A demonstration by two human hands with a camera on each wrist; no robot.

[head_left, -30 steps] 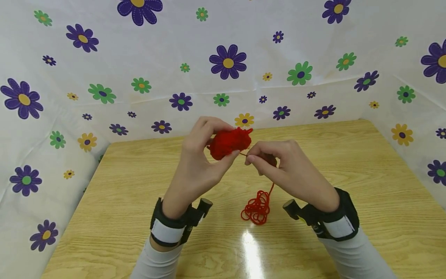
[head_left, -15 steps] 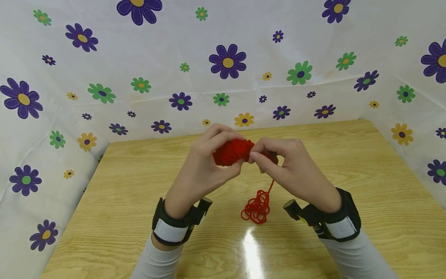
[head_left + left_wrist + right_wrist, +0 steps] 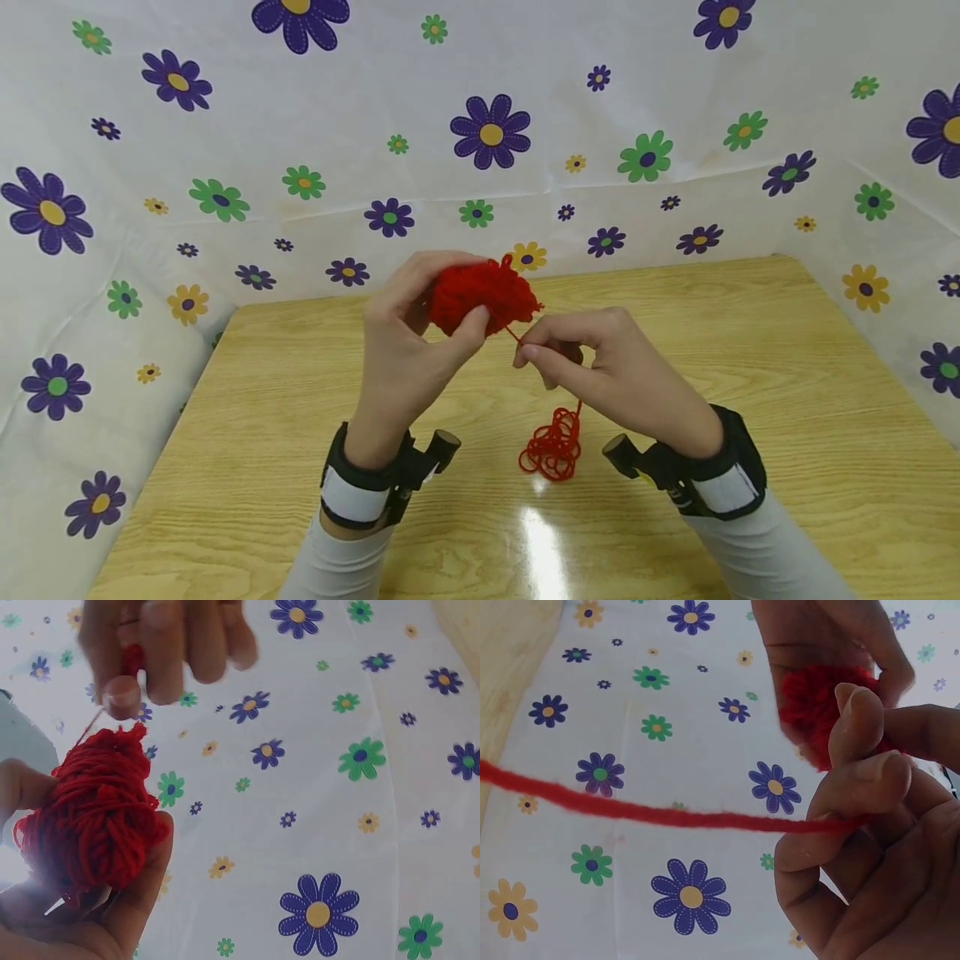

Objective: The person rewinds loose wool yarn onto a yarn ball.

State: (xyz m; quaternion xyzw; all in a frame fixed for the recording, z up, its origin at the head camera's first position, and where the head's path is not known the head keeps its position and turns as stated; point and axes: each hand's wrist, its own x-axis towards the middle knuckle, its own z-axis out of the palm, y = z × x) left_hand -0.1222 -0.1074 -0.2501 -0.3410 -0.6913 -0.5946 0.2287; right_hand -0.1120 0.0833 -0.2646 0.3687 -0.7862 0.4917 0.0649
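My left hand point(image 3: 405, 342) grips a ball of red yarn point(image 3: 480, 296) above the table, thumb across its near side and fingers behind it. In the left wrist view the wound strands of the ball point(image 3: 101, 814) show, with small loops sticking out. A short taut strand runs from the ball to my right hand point(image 3: 600, 354), which pinches it between thumb and index finger. In the right wrist view the yarn strand point(image 3: 667, 817) passes through the curled fingers of that hand. Below it, a loose heap of red yarn point(image 3: 552, 450) lies on the table, joined to the hanging strand.
The wooden table point(image 3: 300, 433) stretches out on both sides of the hands. A white cloth point(image 3: 337, 150) with printed flowers stands behind it and along both sides. Each wrist wears a black strap with a small camera.
Half a second ago the hands met at the ball; now they are apart with yarn taut between. The left hand has tilted the ball and moved left and up.
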